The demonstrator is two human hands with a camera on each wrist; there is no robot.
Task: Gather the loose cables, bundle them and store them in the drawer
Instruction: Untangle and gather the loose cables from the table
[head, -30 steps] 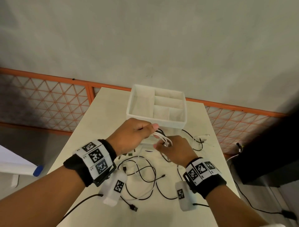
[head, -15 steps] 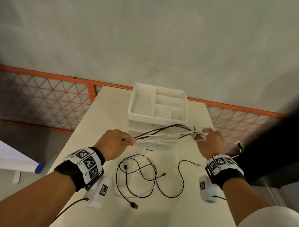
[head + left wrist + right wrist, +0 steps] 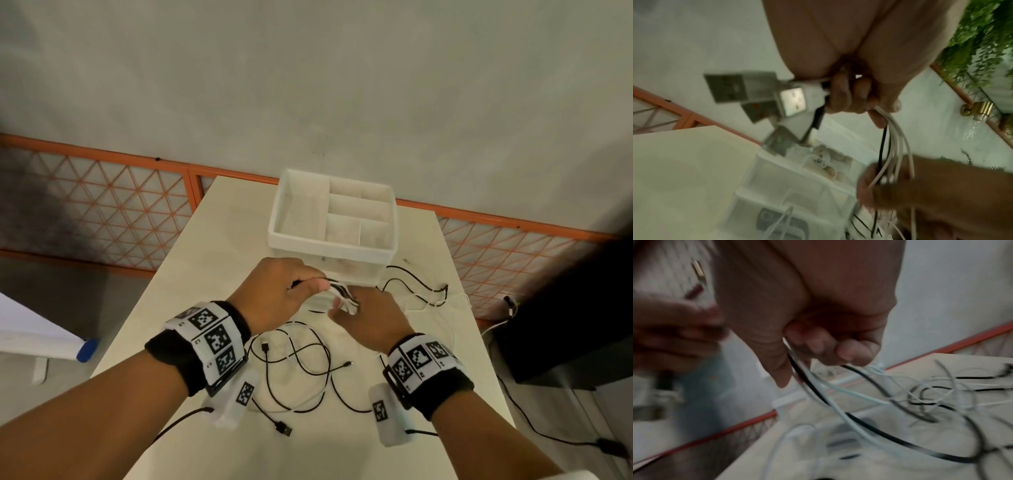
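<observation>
Pale table (image 3: 212, 260) set against a grey wall and an orange lattice rail, with a white divided drawer (image 3: 330, 245) standing at its far end, all compartments bare. Both hands meet just in front of the drawer. The left hand (image 3: 284, 294) is curled tight around the plug ends of the gathered cables (image 3: 893, 146), a mix of white and black strands with USB plugs (image 3: 764, 95) sticking out behind the fingers. The right hand (image 3: 368, 318) is closed around the same strands a little further along. More black cable (image 3: 294, 370) lies looped on the table near the wrists, and other tails trail to the right of the drawer. To coil well, the left hand should likely anchor the plugs while the right feeds even loops, watching that trailing tails do not snag.
</observation>
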